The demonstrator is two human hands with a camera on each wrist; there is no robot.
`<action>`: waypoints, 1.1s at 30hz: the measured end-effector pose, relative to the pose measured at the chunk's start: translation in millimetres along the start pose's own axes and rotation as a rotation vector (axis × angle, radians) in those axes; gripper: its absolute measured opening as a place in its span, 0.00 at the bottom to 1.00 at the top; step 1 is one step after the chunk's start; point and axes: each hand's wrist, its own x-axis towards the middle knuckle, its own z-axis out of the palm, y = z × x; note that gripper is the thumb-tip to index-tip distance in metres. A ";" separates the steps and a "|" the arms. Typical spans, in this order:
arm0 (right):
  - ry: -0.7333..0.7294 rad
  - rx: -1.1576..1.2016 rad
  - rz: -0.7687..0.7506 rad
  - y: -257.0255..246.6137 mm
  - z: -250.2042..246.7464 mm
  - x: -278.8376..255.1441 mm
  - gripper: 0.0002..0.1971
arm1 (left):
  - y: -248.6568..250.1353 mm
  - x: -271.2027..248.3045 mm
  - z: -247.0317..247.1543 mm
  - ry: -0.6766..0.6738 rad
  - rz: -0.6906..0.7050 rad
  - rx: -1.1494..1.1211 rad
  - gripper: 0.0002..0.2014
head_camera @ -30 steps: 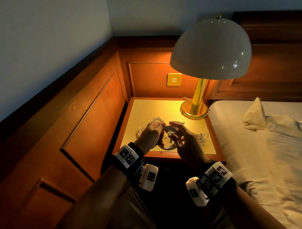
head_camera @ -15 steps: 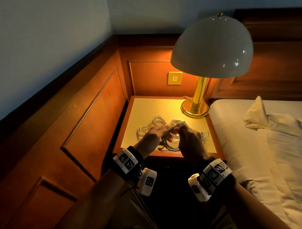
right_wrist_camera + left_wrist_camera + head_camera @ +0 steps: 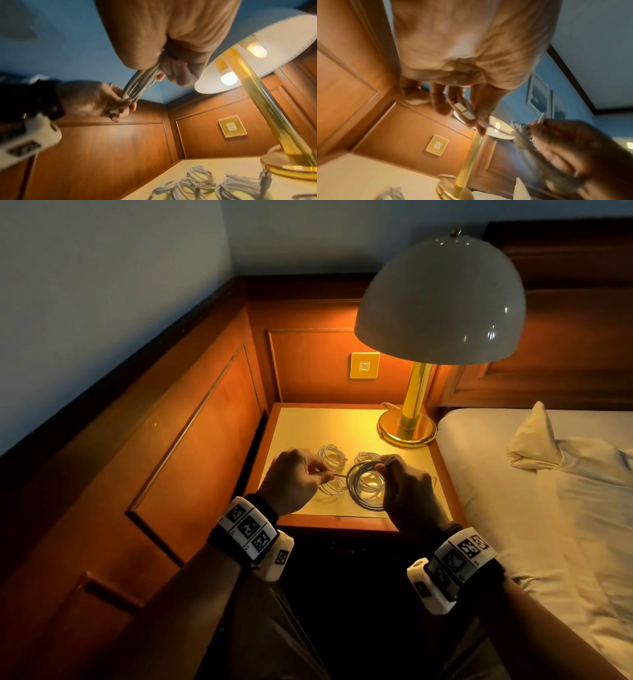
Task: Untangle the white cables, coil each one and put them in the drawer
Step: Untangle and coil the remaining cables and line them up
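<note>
Your right hand (image 3: 407, 491) has its fingers curled round a round coil of thin white cable (image 3: 364, 486), held upright above the front of the glossy cream-topped wooden nightstand (image 3: 308, 426); the right wrist view shows several grey-white strands bunched in that fist (image 3: 171, 65). Your left hand (image 3: 294, 477) pinches the loose end of the same cable at the coil's left side, thumb and fingertips (image 3: 126, 104) closed on the strands, and the left wrist view shows two small white plug ends (image 3: 464, 113) tucked against those fingers. The two hands are near each other, joined only by the cable. On the nightstand top lie more white cable coils (image 3: 202, 177), already wound: one beyond your left hand (image 3: 331, 455), one beyond the held coil (image 3: 367, 457), one under it by your left hand (image 3: 330, 491); the right wrist view shows them lying close together, some touching. Near the back right corner stands a brass table lamp with a pale dome shade (image 3: 442, 299), lit, its round base (image 3: 407, 429) well apart from the coils. A brass wall switch plate (image 3: 365, 365) sits on the wooden panelling behind. To your right is a bed with white linen (image 3: 548, 508). The drawer front is too dark to make out.
</note>
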 end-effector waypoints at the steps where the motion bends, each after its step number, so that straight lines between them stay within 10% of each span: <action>1: -0.042 -0.025 -0.046 2.5 1.3 -0.6 0.05 | 0.9 3.6 -1.4 0.012 -0.066 -0.030 0.04; 7: -0.123 -0.205 -0.038 11.5 4.3 -0.6 0.08 | 23.1 2.6 -1.6 -0.194 -0.751 -0.816 0.08; 12: -0.066 -0.220 -0.009 5.4 6.9 2.9 0.06 | 35.5 -10.8 27.1 -0.165 -0.849 -0.970 0.05; 21: -0.017 -0.076 0.058 -3.3 20.2 -5.3 0.11 | 39.0 -7.3 65.5 0.293 -0.519 -0.641 0.12; 33: 0.031 0.249 0.380 -9.1 29.6 -9.7 0.07 | 31.5 -7.8 68.7 0.236 -0.210 -0.153 0.06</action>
